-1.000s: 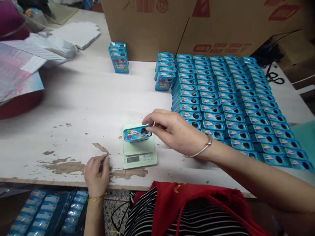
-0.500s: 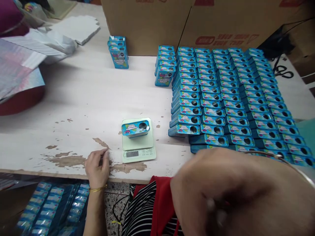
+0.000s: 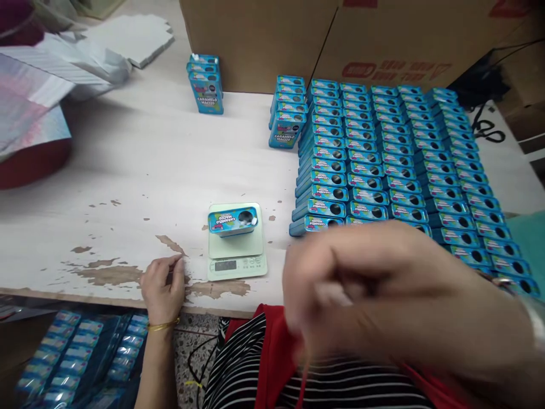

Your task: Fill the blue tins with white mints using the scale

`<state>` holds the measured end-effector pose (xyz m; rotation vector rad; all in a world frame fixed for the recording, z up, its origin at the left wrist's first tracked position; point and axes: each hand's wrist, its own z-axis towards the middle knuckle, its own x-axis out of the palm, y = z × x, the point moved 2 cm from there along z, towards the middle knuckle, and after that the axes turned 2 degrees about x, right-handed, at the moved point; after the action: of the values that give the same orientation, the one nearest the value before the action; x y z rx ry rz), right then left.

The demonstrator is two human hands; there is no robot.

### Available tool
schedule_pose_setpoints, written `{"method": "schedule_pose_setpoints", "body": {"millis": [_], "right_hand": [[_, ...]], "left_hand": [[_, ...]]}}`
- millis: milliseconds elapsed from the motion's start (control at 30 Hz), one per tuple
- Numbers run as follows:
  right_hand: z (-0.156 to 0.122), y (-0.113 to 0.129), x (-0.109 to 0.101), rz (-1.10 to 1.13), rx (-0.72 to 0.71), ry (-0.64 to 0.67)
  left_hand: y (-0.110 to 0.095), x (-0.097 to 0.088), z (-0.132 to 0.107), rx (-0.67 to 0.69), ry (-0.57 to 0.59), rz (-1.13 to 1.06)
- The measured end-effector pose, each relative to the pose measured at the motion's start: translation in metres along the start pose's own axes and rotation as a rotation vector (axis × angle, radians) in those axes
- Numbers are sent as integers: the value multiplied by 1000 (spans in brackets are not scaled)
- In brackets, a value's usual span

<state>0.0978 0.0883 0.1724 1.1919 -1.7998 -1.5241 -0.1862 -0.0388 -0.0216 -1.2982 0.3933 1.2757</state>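
A blue tin printed "CARAMELO MACIZO" stands on the pale green kitchen scale; a small white piece shows at the right end of its dark round opening. Left of the scale, my left hand rests at the table edge with fingers curled in and nothing visible in them. My right hand, smeared by motion, is in the air right of the scale, in front of the tin rows. Its fingers are closed around small white pieces, mostly hidden and blurred.
Many blue tins stand in tight rows on the right. A few more tins stand by a large cardboard box. Scissors lie far right. Bags and a red container occupy the left; packed tins sit below the table edge.
My right hand has moved up and to the left, nearer the scale. My left hand stays at the table edge, and the tin remains on the scale. The view has shifted slightly.
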Motion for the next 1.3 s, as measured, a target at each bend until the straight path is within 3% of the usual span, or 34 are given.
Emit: {"method": "schedule_pose_setpoints", "body": {"millis": [100,200,333,567,667,800,933,1033,1200,1300], "right_hand": [[52,2,-17,-225,-141,-247],[72,-23,-17,-415,-222,-349],[80,-46,-12,-474,-260,-340],[95,-51,-9,-605,-210,-223],[96,-55,-9,-568,-256,-237],[85,-55,-5,-248,-264,-321],[62,-72,9,461,54,-130],[40,-105,23,804,285,-52],[10,-173,41,1048,405,-187],[1,-194,46,1112,415,-177]], "left_hand": [[0,0,0,2,0,-7],[0,-1,1,25,-9,-25],[0,-2,2,54,-17,-27],[2,-1,2,50,-11,-19],[2,0,1,44,-15,-17],[2,1,0,24,-11,-20],[3,1,-1,7,-12,-18],[4,1,-1,17,-14,-19],[6,2,-1,22,-20,-31],[0,-2,3,4,-20,-103]]}}
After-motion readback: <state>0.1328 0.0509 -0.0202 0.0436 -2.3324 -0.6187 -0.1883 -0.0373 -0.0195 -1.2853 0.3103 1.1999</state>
